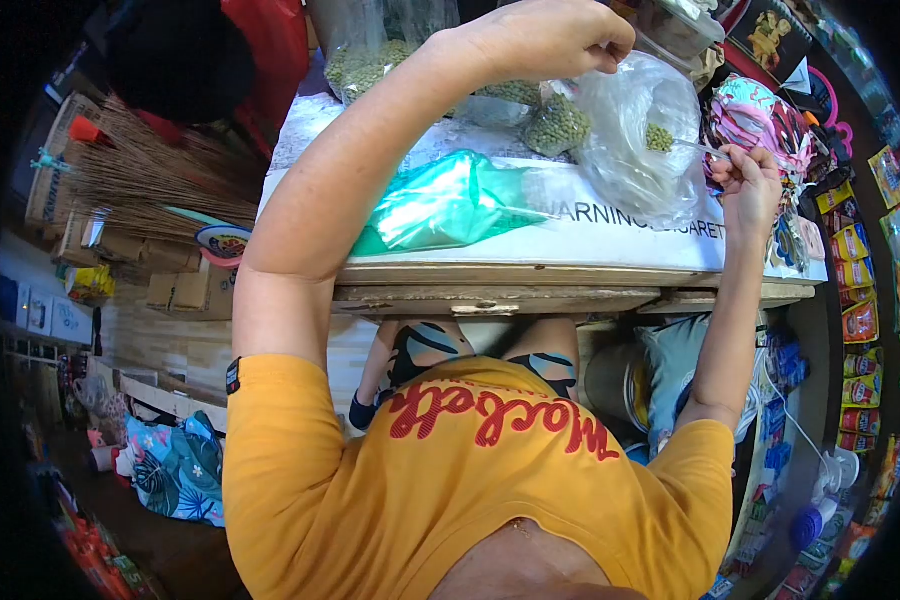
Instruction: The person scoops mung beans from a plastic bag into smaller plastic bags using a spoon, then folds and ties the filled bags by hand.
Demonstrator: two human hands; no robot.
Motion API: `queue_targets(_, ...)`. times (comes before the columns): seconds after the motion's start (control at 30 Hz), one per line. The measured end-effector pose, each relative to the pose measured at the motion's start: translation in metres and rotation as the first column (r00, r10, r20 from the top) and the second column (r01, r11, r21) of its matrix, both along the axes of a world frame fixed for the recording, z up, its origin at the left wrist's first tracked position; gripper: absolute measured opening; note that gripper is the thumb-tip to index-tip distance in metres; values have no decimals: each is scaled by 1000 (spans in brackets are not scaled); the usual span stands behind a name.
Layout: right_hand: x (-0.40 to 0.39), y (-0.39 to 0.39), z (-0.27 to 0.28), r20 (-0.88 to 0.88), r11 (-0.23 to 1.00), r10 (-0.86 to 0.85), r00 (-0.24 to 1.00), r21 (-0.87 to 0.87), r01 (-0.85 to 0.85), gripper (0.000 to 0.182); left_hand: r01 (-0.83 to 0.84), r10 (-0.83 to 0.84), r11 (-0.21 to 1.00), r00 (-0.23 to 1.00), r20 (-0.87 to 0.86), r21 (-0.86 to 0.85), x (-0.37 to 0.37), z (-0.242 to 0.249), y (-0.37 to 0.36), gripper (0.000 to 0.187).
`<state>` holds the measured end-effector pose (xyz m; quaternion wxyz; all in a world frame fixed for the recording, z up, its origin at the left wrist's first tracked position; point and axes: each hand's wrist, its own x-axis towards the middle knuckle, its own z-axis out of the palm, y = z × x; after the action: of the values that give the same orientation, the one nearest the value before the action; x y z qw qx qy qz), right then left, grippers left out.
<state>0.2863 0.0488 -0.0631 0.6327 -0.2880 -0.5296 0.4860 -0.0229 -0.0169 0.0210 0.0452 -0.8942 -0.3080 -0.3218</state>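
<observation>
Mouth of clear bag (638, 190) pinched by left hand (560, 42). Thin clear handle (703, 149) gripped by right hand (749, 180); small green beans (659, 137) seen at its far end. Green plastic bag (440, 205) laid nearby on table (590, 195).

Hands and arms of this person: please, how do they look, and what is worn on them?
Both the left hand and the right hand are without gloves, and the forearms are uncovered. The left sleeve and right sleeve are short and yellow-orange. A small black item sits at the left sleeve's edge.
</observation>
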Motion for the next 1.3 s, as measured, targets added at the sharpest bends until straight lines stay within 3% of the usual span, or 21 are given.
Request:
queue_targets(0.23,17,5,9,5,999,-15,1000,46,15,14,-44,43,999,999,21,27,-1,-2,1,26)
queue_targets(0.63,21,12,53,-15,991,-56,998,120,58,12,-4,3,1000,999,38,29,0,-1,2,22)
queue_targets(0.8,6,20,81,81,989,-64,995,140,53,9,10,-13,998,999,40,60,1,-3,4,19)
queue_targets(0.93,-17,24,93,112,986,28,993,161,-46,8,20,-22,998,999,37,52,2,-2,3,15)
queue_targets(1.07,-55,14,94,216,967,47,975,236,-99,10,29,-32,998,998,56,63,3,-3,0,14)
queue_targets(1.17,-84,-7,85,326,936,136,936,268,-229,8,7,-10,999,998,59,54,4,-2,-2,13)
queue_targets(1.2,-90,-14,85,417,947,97,904,241,-213,7,2,-5,999,998,65,50,3,-2,-2,12)
queue_targets(1.3,-89,-35,86,418,887,-7,909,422,-187,6,-7,3,999,997,76,52,2,1,-4,12)
